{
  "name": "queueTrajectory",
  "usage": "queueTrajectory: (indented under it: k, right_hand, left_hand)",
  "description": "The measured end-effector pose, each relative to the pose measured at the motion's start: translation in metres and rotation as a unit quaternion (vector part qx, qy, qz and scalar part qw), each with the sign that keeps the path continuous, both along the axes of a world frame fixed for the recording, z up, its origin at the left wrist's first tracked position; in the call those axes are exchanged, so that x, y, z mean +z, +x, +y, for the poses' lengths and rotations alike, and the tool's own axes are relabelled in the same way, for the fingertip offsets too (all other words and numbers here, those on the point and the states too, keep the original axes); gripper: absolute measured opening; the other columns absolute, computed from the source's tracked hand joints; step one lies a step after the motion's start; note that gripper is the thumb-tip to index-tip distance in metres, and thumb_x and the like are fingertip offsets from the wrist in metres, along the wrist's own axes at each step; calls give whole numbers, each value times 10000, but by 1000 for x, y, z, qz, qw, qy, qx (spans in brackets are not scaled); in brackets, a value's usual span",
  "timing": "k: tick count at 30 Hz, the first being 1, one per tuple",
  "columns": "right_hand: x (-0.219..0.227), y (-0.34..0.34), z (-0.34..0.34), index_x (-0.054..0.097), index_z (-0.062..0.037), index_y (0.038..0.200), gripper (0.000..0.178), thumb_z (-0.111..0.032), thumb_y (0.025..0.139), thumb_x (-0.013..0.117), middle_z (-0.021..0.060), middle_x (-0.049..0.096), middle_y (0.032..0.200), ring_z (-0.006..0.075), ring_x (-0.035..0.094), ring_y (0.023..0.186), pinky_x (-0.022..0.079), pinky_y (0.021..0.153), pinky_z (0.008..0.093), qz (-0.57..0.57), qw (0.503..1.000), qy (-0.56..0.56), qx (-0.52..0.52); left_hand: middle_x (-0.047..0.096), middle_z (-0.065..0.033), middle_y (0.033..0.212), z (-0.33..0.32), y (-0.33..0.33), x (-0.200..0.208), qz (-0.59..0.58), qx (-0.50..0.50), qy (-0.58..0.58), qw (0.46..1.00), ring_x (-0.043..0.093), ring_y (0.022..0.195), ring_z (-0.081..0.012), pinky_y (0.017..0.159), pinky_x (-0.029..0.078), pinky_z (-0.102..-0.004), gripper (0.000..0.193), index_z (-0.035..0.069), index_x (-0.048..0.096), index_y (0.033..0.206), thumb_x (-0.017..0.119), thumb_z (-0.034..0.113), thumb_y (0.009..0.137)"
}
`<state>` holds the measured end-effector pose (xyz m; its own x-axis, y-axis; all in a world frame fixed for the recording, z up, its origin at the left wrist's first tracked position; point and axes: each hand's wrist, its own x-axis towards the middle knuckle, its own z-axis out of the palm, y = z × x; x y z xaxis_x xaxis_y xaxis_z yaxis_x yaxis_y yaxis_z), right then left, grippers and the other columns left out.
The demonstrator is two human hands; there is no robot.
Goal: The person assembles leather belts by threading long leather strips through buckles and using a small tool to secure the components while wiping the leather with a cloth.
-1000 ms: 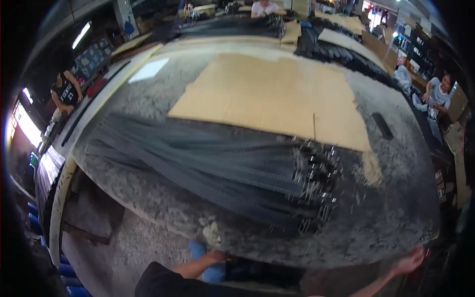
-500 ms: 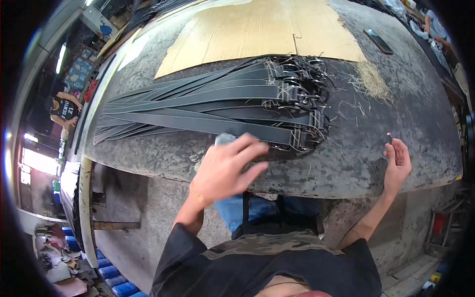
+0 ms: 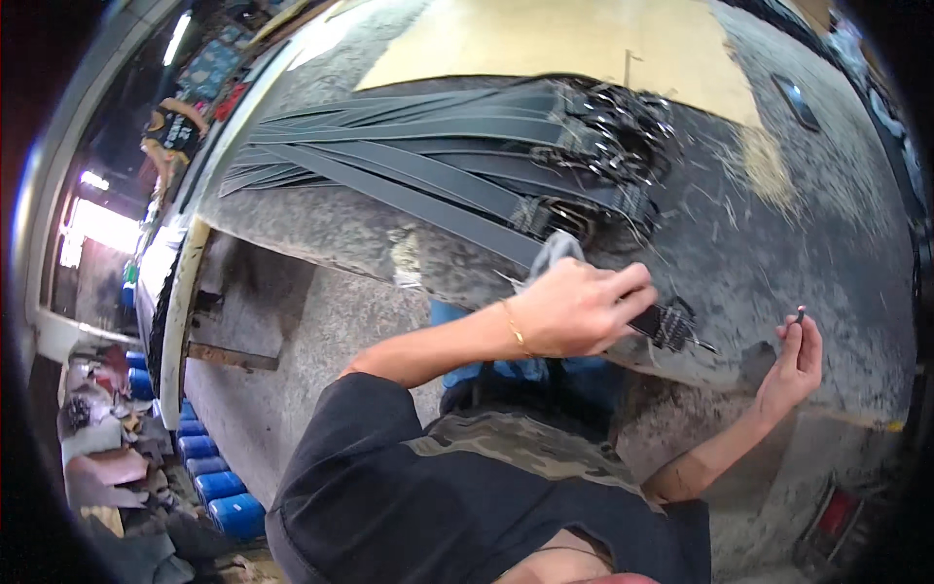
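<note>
My left hand point(image 3: 584, 307) is closed on a black belt point(image 3: 418, 202) close to its buckle end. That end, with loose pale threads, sticks out to the right of my fingers near the table's front edge. A grey cloth-like piece point(image 3: 555, 255) shows against the back of the same hand. At the right, my right hand point(image 3: 800, 355) pinches a small dark stick-like thing point(image 3: 801, 314) with a pinkish tip; its kind is unclear. Beyond my left hand lies a pile of black belts point(image 3: 467, 128), their metal buckles point(image 3: 628, 127) bunched on the right.
The dark, worn table point(image 3: 700, 253) carries a cardboard sheet point(image 3: 545, 39) at the back. To its right lie a heap of cut thread ends point(image 3: 769, 165) and a phone point(image 3: 798, 102). Blue containers point(image 3: 219, 487) line the floor at left. Another person point(image 3: 175, 131) is at far left.
My left hand has gone from hovering open to gripping one belt, drawing its buckle end right and toward me. My right hand keeps its pinch. The view has shifted.
</note>
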<state>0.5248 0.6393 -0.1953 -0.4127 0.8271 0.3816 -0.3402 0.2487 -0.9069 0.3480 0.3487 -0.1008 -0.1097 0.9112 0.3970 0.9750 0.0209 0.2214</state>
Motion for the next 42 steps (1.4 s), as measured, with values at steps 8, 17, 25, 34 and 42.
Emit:
queueTrajectory:
  k: [8,17,25,34,42]
  right_hand:
    - [-6,144,50,592,34,1159,234,-40,942,638,99,684,991,97,599,810,500,693,234,53,996,-72,-31]
    - [10,133,33,631,-16,952,67,-45,914,679,96,690,914,66,508,606,389,538,209,-11,989,-110,-102]
    - [2,139,33,710,16,999,138,16,862,711,86,700,901,131,629,796,509,706,271,-155,858,228,-433]
    - [-18,161,66,655,3,983,116,-19,878,700,63,676,913,90,564,691,458,578,223,-9,980,-131,-149]
    - [-36,290,113,618,4,998,94,-28,913,645,90,650,979,100,519,698,435,582,218,131,958,-169,-193]
  left_hand:
    - [652,-100,925,23,18,-36,-86,41,102,990,662,695,-231,582,515,-338,301,41,666,1023,779,195,791]
    - [575,-101,756,18,44,-41,-119,80,244,959,545,641,-254,591,453,-360,181,28,636,835,722,-35,690]
    - [532,-133,1004,123,123,-57,-145,-232,295,916,536,1031,-300,1008,399,-568,258,90,581,932,622,165,689]
    - [455,-272,1347,160,123,-88,-73,-75,34,994,333,1349,-493,1112,262,-607,509,6,526,1273,616,87,778]
    - [669,-250,1052,336,223,-114,-142,-145,131,970,594,1101,-434,905,511,-499,303,-35,686,991,623,127,742]
